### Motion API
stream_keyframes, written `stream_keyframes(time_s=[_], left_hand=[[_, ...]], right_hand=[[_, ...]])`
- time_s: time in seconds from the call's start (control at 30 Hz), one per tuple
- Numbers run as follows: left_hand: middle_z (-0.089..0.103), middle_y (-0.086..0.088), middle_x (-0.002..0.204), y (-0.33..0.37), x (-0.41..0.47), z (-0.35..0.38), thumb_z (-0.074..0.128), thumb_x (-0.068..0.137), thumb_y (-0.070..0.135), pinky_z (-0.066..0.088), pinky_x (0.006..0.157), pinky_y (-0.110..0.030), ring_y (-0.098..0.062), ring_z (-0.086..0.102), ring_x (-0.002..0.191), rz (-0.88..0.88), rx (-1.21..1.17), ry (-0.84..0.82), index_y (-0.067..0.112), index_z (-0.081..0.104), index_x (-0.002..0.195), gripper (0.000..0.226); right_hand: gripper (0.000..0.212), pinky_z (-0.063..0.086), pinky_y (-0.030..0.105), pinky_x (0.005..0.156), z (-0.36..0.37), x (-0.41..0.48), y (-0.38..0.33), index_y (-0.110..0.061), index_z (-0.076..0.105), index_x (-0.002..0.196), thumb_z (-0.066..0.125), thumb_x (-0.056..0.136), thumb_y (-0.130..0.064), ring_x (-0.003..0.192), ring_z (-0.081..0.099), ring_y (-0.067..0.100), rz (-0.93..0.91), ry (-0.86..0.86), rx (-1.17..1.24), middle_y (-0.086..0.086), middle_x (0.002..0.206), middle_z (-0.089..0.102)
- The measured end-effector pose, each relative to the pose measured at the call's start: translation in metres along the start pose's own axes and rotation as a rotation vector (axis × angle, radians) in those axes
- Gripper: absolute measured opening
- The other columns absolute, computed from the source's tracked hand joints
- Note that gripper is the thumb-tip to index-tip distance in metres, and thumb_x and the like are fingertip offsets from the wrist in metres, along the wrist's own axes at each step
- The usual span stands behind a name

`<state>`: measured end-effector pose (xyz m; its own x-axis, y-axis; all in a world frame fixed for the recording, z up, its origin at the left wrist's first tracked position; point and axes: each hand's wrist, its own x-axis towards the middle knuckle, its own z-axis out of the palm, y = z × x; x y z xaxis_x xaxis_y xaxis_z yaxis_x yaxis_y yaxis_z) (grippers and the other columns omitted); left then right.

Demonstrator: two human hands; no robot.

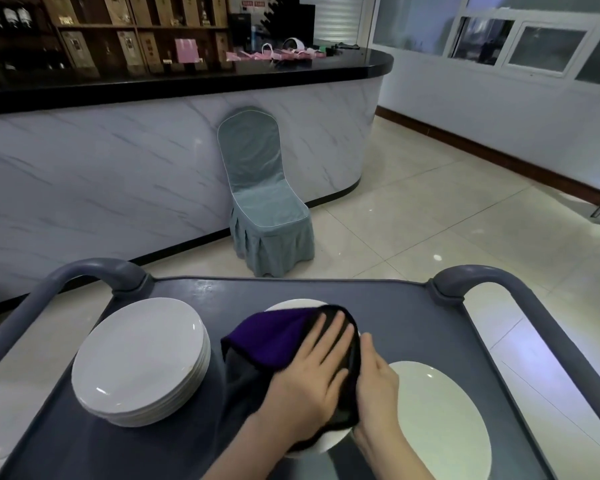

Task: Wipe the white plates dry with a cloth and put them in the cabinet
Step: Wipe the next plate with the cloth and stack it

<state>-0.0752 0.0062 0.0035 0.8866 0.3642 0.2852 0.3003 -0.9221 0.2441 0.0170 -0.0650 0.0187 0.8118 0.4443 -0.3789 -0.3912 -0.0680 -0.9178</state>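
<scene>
The left hand (312, 372) lies flat, fingers straight and slightly spread, pressing the purple-and-black cloth (267, 337) onto the white plate (293, 304) beneath it. The right hand (376, 379) grips that plate's right rim, thumb lying along the edge; its fingers are hidden below.

To wipe well, I judge the right hand should steady the rim while the left sweeps the cloth in circles out to the edge, then turns the plate for its underside.

The plate faces up toward the camera. Being round, it has no long axis, and I cannot tell whether its near edge is lifted. The cloth trails leftward from under the left hand.

Left of the left hand sits a stack of white plates (139, 358). Right of the right hand lies a single white plate (440, 420). All are on the grey cart tray (395, 306).
</scene>
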Motion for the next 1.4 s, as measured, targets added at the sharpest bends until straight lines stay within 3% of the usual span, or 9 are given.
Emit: stream_keyframes(time_s=[0.27, 0.37, 0.5, 0.67, 0.73, 0.83, 0.93, 1.1, 1.4], left_hand=[[-0.016, 0.016, 0.160, -0.037, -0.023, -0.010, 0.011, 0.092, 0.052, -0.017, 0.118, -0.045, -0.010, -0.019, 0.147, -0.304, 0.089, -0.162, 0.038, -0.011, 0.150, 0.064], [0.015, 0.010, 0.162, -0.006, -0.041, -0.005, 0.033, 0.088, 0.048, 0.003, 0.115, -0.049, -0.017, 0.015, 0.149, -0.257, 0.069, -0.201, 0.034, 0.021, 0.153, 0.068], [0.029, 0.004, 0.158, 0.019, -0.032, -0.003, 0.045, 0.088, 0.045, 0.026, 0.116, -0.052, -0.017, 0.030, 0.145, -0.122, 0.008, -0.098, 0.026, 0.037, 0.149, 0.065], [-0.005, 0.015, 0.163, -0.016, 0.007, -0.023, 0.026, 0.098, 0.052, 0.000, 0.121, -0.039, -0.007, -0.010, 0.149, -0.155, -0.016, -0.045, 0.034, 0.004, 0.155, 0.064], [0.023, 0.016, 0.156, -0.033, 0.018, -0.034, 0.032, 0.094, 0.059, 0.011, 0.118, -0.037, -0.011, 0.014, 0.146, -0.195, -0.035, -0.023, 0.039, 0.023, 0.149, 0.060], [0.058, 0.021, 0.108, -0.050, 0.023, -0.059, 0.051, 0.081, 0.061, 0.043, 0.094, -0.034, -0.005, 0.053, 0.104, -0.270, -0.372, 0.018, 0.042, 0.053, 0.109, 0.034], [0.065, 0.021, 0.088, -0.058, 0.021, -0.073, 0.058, 0.078, 0.059, 0.051, 0.084, -0.037, -0.001, 0.061, 0.087, -0.264, -0.624, -0.065, 0.044, 0.058, 0.088, 0.019], [0.066, 0.024, 0.076, -0.043, 0.024, -0.082, 0.065, 0.075, 0.055, 0.044, 0.069, -0.012, 0.006, 0.060, 0.075, -0.211, -0.660, -0.025, 0.050, 0.062, 0.077, 0.006], [0.073, -0.001, 0.075, -0.042, -0.014, -0.053, 0.068, 0.089, 0.026, 0.056, 0.067, -0.036, -0.012, 0.064, 0.070, -0.885, -1.008, 0.363, 0.012, 0.070, 0.076, 0.019]], right_hand=[[0.046, 0.032, 0.028, 0.059, -0.015, 0.010, -0.041, -0.017, 0.038, 0.060, 0.061, 0.093, -0.041, 0.060, 0.034, 0.016, -0.052, 0.135, 0.024, -0.001, 0.061, 0.035], [0.053, 0.028, 0.028, 0.058, -0.016, 0.013, -0.043, -0.022, 0.028, 0.056, 0.060, 0.094, -0.040, 0.053, 0.029, 0.012, -0.055, 0.171, 0.035, -0.006, 0.056, 0.029], [0.047, 0.046, 0.029, 0.061, -0.011, 0.004, -0.016, -0.015, 0.065, 0.063, 0.055, 0.097, -0.045, 0.057, 0.061, 0.012, -0.075, 0.108, -0.040, -0.009, 0.058, 0.067], [0.033, 0.052, 0.027, 0.068, 0.000, -0.014, 0.006, -0.016, 0.080, 0.075, 0.060, 0.096, -0.032, 0.069, 0.069, 0.011, -0.066, -0.129, 0.079, -0.002, 0.076, 0.076], [0.032, 0.048, 0.022, 0.065, -0.002, -0.013, 0.000, -0.013, 0.073, 0.066, 0.064, 0.093, -0.029, 0.066, 0.056, 0.009, -0.183, -0.210, -0.003, -0.006, 0.066, 0.066], [0.022, 0.045, 0.016, 0.066, -0.011, -0.007, -0.026, -0.024, 0.074, 0.075, 0.063, 0.093, -0.030, 0.070, 0.056, 0.003, -0.428, -0.348, -0.385, -0.008, 0.069, 0.067], [0.032, 0.044, 0.007, 0.077, -0.017, -0.003, -0.061, -0.051, 0.074, 0.087, 0.065, 0.093, -0.021, 0.090, 0.064, -0.013, -0.634, -0.493, -0.659, -0.030, 0.091, 0.072], [0.017, 0.044, 0.009, 0.080, -0.016, 0.000, -0.083, -0.032, 0.076, 0.102, 0.061, 0.096, -0.026, 0.094, 0.065, -0.008, -0.741, -0.591, -0.822, -0.030, 0.096, 0.071], [0.021, 0.048, 0.026, 0.067, -0.025, -0.007, -0.074, -0.040, 0.074, 0.087, 0.057, 0.097, -0.031, 0.073, 0.066, -0.002, -0.440, -0.105, -0.290, -0.015, 0.085, 0.073]])
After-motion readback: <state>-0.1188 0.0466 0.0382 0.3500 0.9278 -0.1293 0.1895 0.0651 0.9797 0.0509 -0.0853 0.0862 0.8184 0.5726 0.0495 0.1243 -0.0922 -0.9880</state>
